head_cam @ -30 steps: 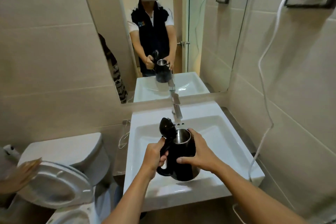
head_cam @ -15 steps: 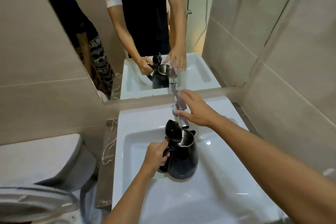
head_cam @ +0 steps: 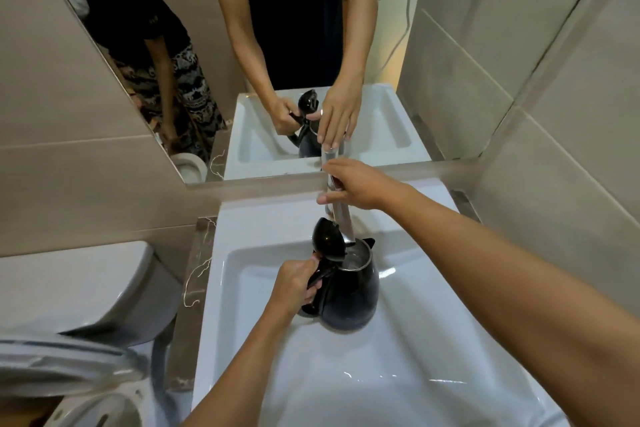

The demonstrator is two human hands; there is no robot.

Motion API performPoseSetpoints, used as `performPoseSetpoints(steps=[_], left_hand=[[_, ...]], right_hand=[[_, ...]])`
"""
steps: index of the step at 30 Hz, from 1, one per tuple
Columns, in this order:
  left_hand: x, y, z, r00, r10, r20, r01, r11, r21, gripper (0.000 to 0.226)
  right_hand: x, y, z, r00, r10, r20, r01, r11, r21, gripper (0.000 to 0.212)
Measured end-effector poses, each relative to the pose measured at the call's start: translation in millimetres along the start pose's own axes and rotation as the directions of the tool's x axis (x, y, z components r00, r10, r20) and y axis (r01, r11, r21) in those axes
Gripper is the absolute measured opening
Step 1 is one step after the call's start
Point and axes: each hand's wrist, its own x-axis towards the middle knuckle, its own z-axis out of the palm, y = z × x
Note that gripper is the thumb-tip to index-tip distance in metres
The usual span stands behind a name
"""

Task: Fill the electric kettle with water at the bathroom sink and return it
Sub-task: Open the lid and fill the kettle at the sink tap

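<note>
Filling step: my left hand [head_cam: 294, 282] grips the kettle [head_cam: 349, 291] handle mid-frame, lid open under the faucet [head_cam: 341, 218]; right hand [head_cam: 360, 185] closed on its lever, next lift it.

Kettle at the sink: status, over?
Left hand gripping kettle handle, lid open. Right hand on tap. Spout over kettle mouth. Nothing in the way.

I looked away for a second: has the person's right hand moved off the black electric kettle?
Yes. The right hand left the black electric kettle and went up to the chrome faucet by the mirror.
</note>
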Motion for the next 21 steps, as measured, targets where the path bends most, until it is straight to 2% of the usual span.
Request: performPoseSetpoints(steps=[4, 13, 21], left_hand=[[2.0, 0.8, 1.0, 1.0, -0.002, -0.017, 0.002, 1.0, 0.021, 0.049], [0.0, 1.5, 1.1, 1.0, 0.004, -0.03, -0.003, 0.999, 0.046, 0.046], [-3.3, 0.3, -1.1, 0.999, 0.018, -0.038, -0.016, 0.998, 0.057, 0.046]], right_hand=[[-6.1, -7.7, 6.2, 0.999, -0.005, 0.035, 0.005, 1.0, 0.002, 0.084], [-6.6, -7.0, 11.5, 1.0, -0.018, -0.024, 0.016, 0.995, -0.095, 0.083], [-6.3, -6.0, 13.4, 1.0, -0.016, -0.005, 0.015, 0.997, -0.071, 0.085]])
